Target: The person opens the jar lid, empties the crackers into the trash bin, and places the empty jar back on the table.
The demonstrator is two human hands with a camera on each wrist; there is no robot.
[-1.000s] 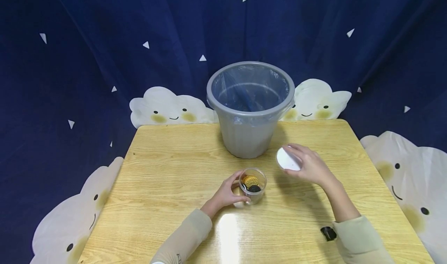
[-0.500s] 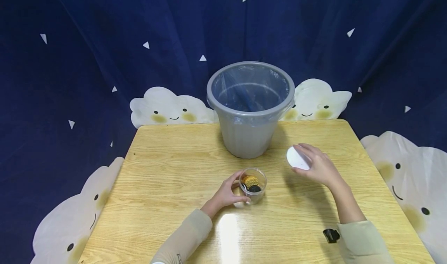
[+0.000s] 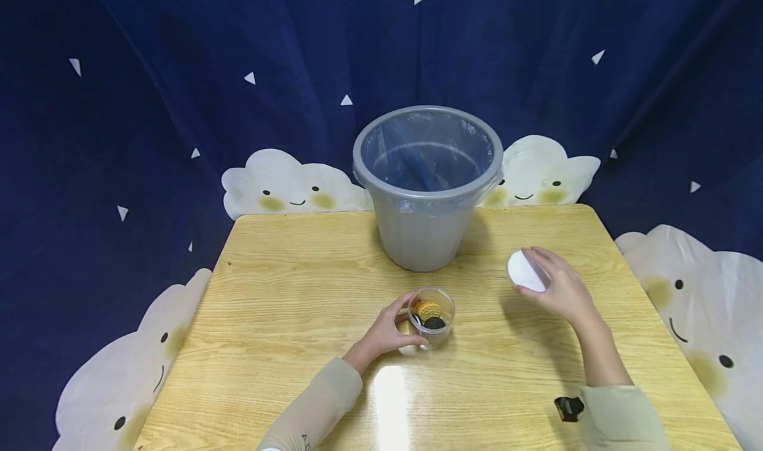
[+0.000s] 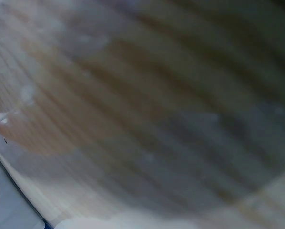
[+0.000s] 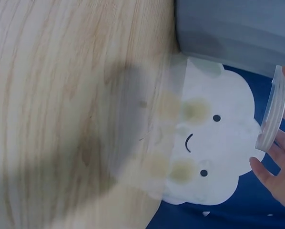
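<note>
Left hand (image 3: 386, 332) gripping jar (image 3: 432, 316), right hand (image 3: 557, 285) holding lid (image 3: 524, 270) near table edge (image 3: 602, 226)

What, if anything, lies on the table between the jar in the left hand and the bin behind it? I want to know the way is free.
Nothing visible. The left hand holds the open jar on the table; only bare wood lies between it and the grey bin. The right hand holds the white lid off to the side.

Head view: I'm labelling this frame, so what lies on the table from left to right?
Left hand gripping the small clear plastic jar of biscuits → round white lid held in the right hand. The grey plastic bin stands behind, overlapping the jar's position, so it is left out.
</note>
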